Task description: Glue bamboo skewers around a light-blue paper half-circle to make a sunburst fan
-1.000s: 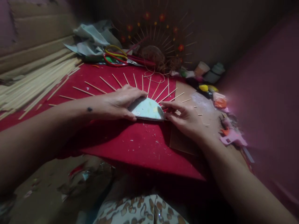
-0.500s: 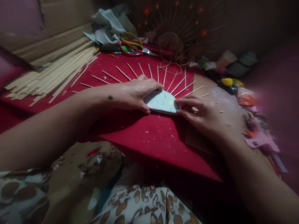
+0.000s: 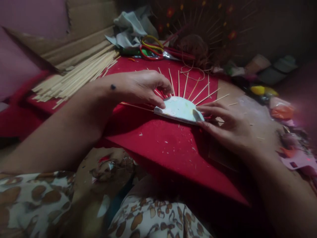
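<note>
A pale mint half-round piece lies on the red cloth, its straight edge towards me. Thin wooden sticks fan out from its curved edge. My left hand is at the piece's left end, thumb on its surface and fingers curled at the curved edge; fingers and thumb close on that end. My right hand pinches the right end between thumb and fingers. The sticks behind my left hand are partly hidden.
A bundle of loose sticks lies at the left. Red-and-yellow-handled scissors and a crumpled grey cloth sit at the back. Small packets and a pink glue-gun-like tool line the right side. White scraps dot the red cloth.
My left hand has shifted back to the left end, uncovering more of the half-round piece. My right hand still grips the right end. The whole view has slid to the right.
</note>
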Tool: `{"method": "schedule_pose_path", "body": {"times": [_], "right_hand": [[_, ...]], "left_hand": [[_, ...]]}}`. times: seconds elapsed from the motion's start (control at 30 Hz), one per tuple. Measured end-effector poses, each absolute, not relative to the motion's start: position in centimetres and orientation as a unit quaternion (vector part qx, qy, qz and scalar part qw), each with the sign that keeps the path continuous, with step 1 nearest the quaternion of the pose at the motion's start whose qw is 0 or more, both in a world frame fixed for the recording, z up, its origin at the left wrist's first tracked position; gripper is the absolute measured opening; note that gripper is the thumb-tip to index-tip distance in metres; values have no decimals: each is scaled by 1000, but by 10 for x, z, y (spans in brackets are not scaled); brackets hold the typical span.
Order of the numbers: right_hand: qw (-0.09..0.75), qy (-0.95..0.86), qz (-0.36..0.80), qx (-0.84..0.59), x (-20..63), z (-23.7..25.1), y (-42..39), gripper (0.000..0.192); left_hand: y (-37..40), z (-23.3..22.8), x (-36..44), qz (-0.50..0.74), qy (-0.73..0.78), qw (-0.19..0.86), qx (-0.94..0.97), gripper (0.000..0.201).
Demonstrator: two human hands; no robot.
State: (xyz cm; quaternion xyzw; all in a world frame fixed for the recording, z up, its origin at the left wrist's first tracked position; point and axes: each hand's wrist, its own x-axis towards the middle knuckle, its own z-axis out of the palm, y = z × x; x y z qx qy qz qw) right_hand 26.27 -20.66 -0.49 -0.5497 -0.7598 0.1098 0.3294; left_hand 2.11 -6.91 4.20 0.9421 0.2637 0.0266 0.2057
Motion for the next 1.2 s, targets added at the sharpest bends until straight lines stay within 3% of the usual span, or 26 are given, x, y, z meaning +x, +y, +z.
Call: {"method": "schedule_pose_path", "body": {"times": [0.3, 0.83, 1.2], "right_hand": [[333, -776, 96, -528, 261, -10, -207, 23], [271, -828, 16, -492, 265, -9, -210, 40], [293, -810, 64, -503, 268, -4, -212, 33]], "left_hand": [[-60, 36, 17, -18, 273, 188, 943, 47], [-61, 35, 18, -49, 303, 201, 930, 47], [-58, 31, 16, -36, 303, 195, 932, 46]]}}
